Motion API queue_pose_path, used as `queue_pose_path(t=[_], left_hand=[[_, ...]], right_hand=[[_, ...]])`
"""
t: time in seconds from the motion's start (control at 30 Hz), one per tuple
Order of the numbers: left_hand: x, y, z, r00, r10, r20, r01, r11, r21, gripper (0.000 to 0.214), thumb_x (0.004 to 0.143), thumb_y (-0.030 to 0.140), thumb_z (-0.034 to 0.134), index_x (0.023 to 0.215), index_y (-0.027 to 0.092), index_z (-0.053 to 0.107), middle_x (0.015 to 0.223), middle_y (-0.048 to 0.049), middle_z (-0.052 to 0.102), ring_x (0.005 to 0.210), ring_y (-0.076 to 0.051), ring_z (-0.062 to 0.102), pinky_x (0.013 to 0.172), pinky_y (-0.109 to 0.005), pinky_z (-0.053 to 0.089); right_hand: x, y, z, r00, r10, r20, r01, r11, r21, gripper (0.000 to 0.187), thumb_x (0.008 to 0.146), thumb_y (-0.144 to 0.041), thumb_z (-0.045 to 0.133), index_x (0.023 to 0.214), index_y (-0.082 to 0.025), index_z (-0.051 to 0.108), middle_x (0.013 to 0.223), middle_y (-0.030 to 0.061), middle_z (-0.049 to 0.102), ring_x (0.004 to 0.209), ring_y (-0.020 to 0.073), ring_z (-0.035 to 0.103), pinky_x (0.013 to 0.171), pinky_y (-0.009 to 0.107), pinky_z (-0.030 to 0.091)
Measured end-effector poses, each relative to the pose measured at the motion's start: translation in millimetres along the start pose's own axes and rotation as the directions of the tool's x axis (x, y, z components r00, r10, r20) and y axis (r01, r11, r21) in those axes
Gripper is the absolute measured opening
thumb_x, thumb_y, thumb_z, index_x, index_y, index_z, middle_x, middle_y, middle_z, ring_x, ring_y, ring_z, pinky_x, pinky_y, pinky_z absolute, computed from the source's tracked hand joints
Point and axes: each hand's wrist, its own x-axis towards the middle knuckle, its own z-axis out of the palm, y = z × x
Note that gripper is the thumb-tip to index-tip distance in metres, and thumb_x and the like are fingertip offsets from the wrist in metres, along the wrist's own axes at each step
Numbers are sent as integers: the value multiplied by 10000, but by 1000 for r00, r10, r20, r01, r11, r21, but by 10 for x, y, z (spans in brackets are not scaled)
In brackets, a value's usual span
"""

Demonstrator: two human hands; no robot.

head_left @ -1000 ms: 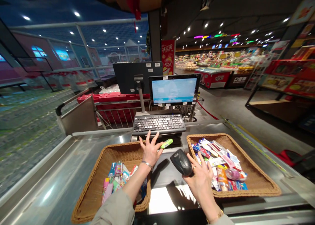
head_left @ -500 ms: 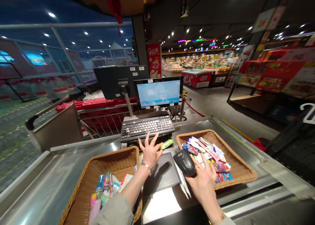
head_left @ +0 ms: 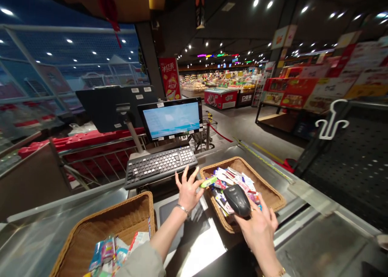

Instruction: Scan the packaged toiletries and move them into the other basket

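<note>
While the left hand (head_left: 188, 193) pinches a slim, bright-green packet (head_left: 209, 182) at ten o'clock from the black scanner (head_left: 237, 200), other fingers fanned wide, I see the right hand (head_left: 260, 225) gripping that smooth, rounded scanner near a woven wicker basket (head_left: 267, 191).

The left hand (head_left: 188, 191), a silver bracelet (head_left: 183, 208) at its wrist, pinches a slim lime-green packet (head_left: 209, 182) by one end, over the left edge of a brown woven basket (head_left: 272, 197) holding small multicoloured packages (head_left: 235, 175). The right hand (head_left: 259, 227) grips a black plastic handheld scanner (head_left: 237, 200) above that basket's near half. A second brown woven container (head_left: 121, 218), with brightly coloured packs (head_left: 106, 250) toward its near edge, stands on the left of the silvery metal counter (head_left: 22, 240). At the counter's far edge sits a black keyboard (head_left: 160, 163); behind it, a black-framed monitor (head_left: 172, 119) shows a lit blue screen.
</note>
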Motion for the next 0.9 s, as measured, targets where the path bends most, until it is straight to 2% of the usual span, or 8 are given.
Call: queue_pose_path(t=[0.2,0.53,0.63,0.7,0.77,0.9], left_hand=[[70,152,147,998,50,40,-48,998,-44,199,820,360,640,1005,348,711,1439,11,519,1448,-346,223,1117,-716,54],[193,363,437,987,147,62,-139,984,-116,268,815,334,652,1066,419,688,1428,20,532,1453,-345,209,1103,-727,81],[270,503,541,982,160,99,-150,983,-103,418,846,313,609,1237,460,585,1456,21,499,1467,-349,162,1098,-736,86],[313,587,588,981,142,136,-132,988,-79,549,867,315,573,1390,420,444,1504,-18,435,1473,-354,133,1106,-728,89],[335,629,605,981,117,152,-111,993,-50,615,883,332,541,1463,372,339,1536,-44,378,1476,-353,121,1120,-709,86],[307,573,570,988,70,137,-69,998,-13,606,889,381,523,1467,349,345,1550,-49,350,1473,-354,135,1137,-681,65]], right_hand=[[-11,194,-90,997,63,-37,-64,998,-26,368,769,-534,557,947,-258,724,1184,42,686,1333,303,392,1073,518,216],[-26,444,-208,988,135,-77,-140,988,-66,403,791,-556,514,902,-231,725,1130,71,706,1312,311,412,1071,522,217],[-28,498,-232,984,155,-83,-161,984,-76,394,795,-548,504,896,-238,725,1124,72,708,1315,313,411,1067,525,223],[-24,521,-237,982,169,-87,-176,981,-81,393,797,-543,498,894,-237,726,1128,77,705,1316,316,411,1063,527,229],[-18,535,-235,979,178,-103,-186,979,-83,385,791,-546,505,861,-239,727,1108,77,712,1309,320,418,1058,526,233],[-2,537,-219,980,175,-94,-183,979,-86,372,791,-538,506,839,-242,725,1094,78,715,1305,319,418,1051,521,239]])
